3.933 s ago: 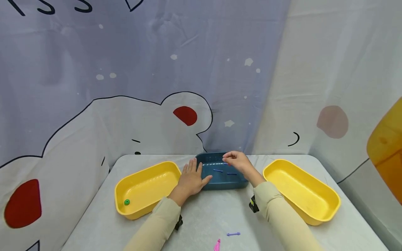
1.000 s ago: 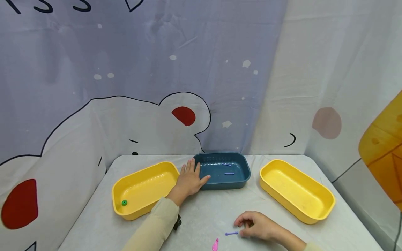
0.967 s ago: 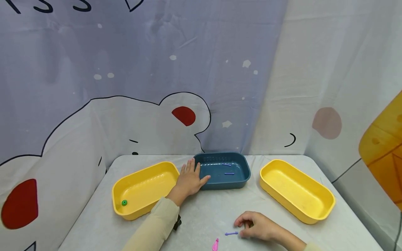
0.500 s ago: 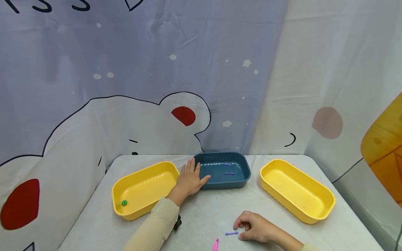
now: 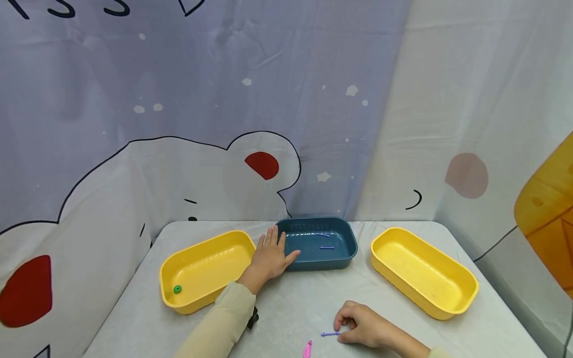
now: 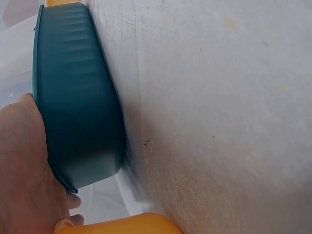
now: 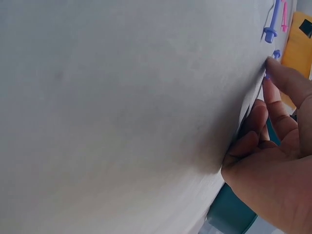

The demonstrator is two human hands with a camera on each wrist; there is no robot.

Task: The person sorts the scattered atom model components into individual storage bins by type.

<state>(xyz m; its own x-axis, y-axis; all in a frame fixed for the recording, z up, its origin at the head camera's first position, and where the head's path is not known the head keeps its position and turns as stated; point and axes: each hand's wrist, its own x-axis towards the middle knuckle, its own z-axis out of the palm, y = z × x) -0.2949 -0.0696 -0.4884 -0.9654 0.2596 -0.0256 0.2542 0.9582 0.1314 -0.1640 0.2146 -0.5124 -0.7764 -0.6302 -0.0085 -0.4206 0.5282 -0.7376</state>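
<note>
My right hand (image 5: 364, 325) is low over the front of the table, thumb and index finger pinching the right end of a small purple rod (image 5: 329, 334) with knobbed ends. In the right wrist view the fingertips partly hide this rod (image 7: 276, 54). Just to its front left lies a small pink drop-shaped piece (image 5: 307, 349). Fingers spread, my left hand (image 5: 268, 258) rests on the left rim of a dark blue tray (image 5: 320, 265). Two purple rods (image 5: 327, 247) lie inside that tray. In the left wrist view the hand lies along the tray's edge (image 6: 73, 97).
A yellow tray (image 5: 167, 298) holding a green round bead (image 5: 177, 289) stands at the left. Another yellow tray (image 5: 436, 313) is at the right. Nearer the right wrist camera, another purple rod (image 7: 274, 22) lies on the white-covered table. A printed curtain hangs behind.
My right hand left the blue tray for the table front, and its thumb and index finger closed on the rod's end. The tray shows two rods instead of three. My left hand stayed put.
</note>
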